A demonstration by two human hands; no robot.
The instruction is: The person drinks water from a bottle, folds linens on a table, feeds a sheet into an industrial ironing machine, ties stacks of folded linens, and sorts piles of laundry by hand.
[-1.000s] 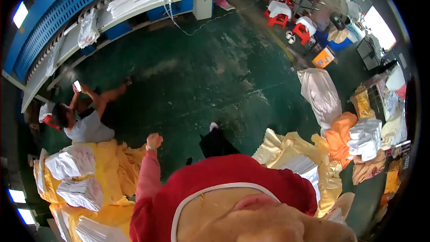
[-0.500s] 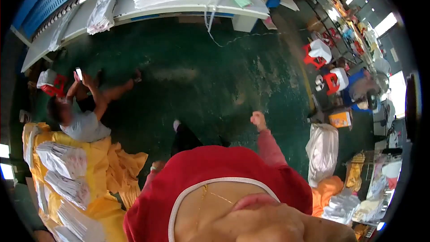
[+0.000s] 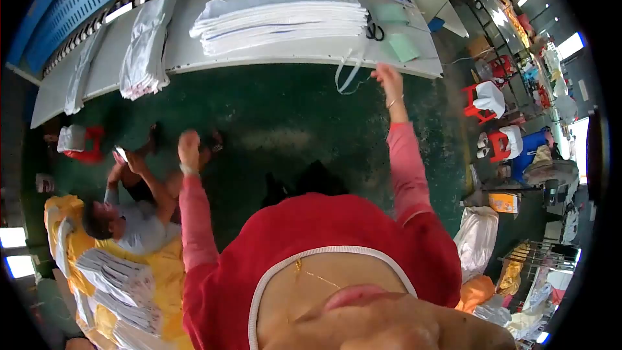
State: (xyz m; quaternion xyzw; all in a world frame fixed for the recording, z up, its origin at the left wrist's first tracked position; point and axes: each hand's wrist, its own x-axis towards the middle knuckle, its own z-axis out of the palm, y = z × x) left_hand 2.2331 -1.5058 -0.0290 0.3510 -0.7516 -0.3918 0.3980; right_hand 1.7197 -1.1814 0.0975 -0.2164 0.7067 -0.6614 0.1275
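My right hand (image 3: 389,83) reaches forward to the front edge of a long grey-white table (image 3: 259,68), its fingers apart and holding nothing that I can see. Just left of it a loop of white strap (image 3: 350,72) hangs over the edge. Black-handled scissors (image 3: 374,28) and pale green pieces (image 3: 403,46) lie on the tabletop beyond. My left hand (image 3: 188,147) is raised over the floor, short of the table, with blurred fingers. A thick stack of flat white material (image 3: 278,26) rests on the table between and beyond the hands.
Another folded white bundle (image 3: 148,48) overhangs the table edge. At left, a seated person (image 3: 142,223) holds a phone beside yellow sacks (image 3: 58,210) and white stacks. Red stools (image 3: 477,105), a fan (image 3: 549,172) and a pale sack (image 3: 476,236) stand on the right.
The table is nearer in view. My right hand has stretched forward to its edge, and my left has risen from beside my body to in front of me.
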